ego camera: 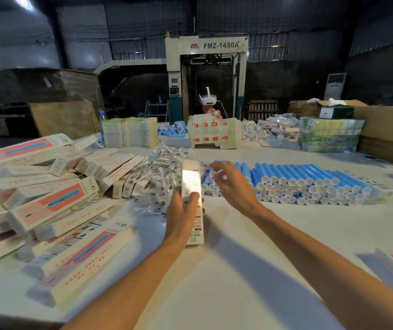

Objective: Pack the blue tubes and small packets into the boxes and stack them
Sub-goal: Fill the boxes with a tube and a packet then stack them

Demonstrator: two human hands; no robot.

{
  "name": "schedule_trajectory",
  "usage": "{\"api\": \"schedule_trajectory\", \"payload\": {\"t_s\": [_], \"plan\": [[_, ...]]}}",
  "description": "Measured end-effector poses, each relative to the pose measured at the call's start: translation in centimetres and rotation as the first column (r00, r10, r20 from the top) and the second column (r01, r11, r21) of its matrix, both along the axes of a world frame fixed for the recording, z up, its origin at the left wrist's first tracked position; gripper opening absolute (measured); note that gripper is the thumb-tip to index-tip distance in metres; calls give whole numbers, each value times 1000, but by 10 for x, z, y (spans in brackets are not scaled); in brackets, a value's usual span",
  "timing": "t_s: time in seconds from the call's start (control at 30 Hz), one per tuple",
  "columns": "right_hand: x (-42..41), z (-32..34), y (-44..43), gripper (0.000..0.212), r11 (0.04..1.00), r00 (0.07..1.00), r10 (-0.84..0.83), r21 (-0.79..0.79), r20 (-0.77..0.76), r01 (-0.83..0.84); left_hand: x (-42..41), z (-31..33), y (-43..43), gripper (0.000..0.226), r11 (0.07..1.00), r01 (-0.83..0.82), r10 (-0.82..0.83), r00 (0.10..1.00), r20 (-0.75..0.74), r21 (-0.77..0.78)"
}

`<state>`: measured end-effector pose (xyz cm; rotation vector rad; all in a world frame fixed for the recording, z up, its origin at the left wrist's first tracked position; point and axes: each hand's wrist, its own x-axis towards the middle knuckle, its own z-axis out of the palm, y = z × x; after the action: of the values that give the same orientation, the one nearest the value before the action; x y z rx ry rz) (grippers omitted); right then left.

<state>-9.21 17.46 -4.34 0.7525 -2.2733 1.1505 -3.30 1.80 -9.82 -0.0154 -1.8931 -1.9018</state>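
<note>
A broad, pale, matte tabletop [238, 270] fills the lower frame inside a dim hall with dark corrugated walls and one round ceiling light [21, 1] at upper left. At upper centre stands a cream, boxy machine [206, 67] lettered "FMZ-1450A" beside a red logo. In front of it a person [208, 101] wearing a white headset sits across the tabletop. A white standing cooler unit [335, 85] is at upper right, and brown cardboard sheets [64, 117] lean at left.

The left grip [182, 210] is closed around a long white box [192, 182] at centre frame, thumb on its glossy top face, which glares; the green print on its side is too blurred to read. The right grip [229, 179] hovers just right of the box with bent fingers over the near-left end of the blue tubes [310, 177]; blur hides whether it pinches one. The tubes are smooth cylinders with white round ends, stacked in neat rows at centre right. Crinkly, clear small packets [157, 167] lie in a heap just left of the box.

At lower left sprawls a loose pile of card boxes [47, 198], white with coral panels, a blue tube picture and red characters. Along the far edge stand flat blanks [128, 132], printed die-cut sheets [214, 134] with orange squares, more tubes [174, 129] and a film-wrapped green bundle [331, 134].
</note>
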Motion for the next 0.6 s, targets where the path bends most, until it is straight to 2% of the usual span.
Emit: {"api": "schedule_trajectory", "payload": {"t_s": [0.07, 0.13, 0.2, 0.27, 0.37, 0.47, 0.53, 0.6], "plan": [[-7, -13, -18, 33, 990, 999, 24, 135, 47, -30, -6, 0, -17, 11, 981, -176, 174, 984, -21, -77], [-12, -26, -38, 40, 949, 986, 98, 285, 132, -132, -12, 0, -33, 16, 947, -308, 306, 951, -30, -87], [-18, -38, -58, 44, 876, 975, 139, 438, 172, -202, -16, 0, -45, 17, 917, -393, 393, 919, -18, -65], [-23, -49, -75, 36, 812, 979, 130, 550, 159, -198, -20, -1, -52, 20, 901, -430, 432, 902, 19, -54], [-28, -60, -86, 25, 809, 996, 71, 580, 61, -93, -22, -2, -54, 22, 903, -425, 428, 903, 42, -66], [-28, -61, -84, 15, 821, 1000, 1, 571, -20, 11, -22, -2, -49, 29, 922, -378, 379, 925, -3, -85], [-27, -59, -77, 8, 821, 989, -90, 554, -116, 139, -22, -1, -46, 26, 944, -319, 318, 948, -19, -87], [-29, -53, -62, 12, 792, 942, -247, 513, -226, 331, -24, -1, -43, 13, 964, -257, 256, 966, -22, -70]]}}
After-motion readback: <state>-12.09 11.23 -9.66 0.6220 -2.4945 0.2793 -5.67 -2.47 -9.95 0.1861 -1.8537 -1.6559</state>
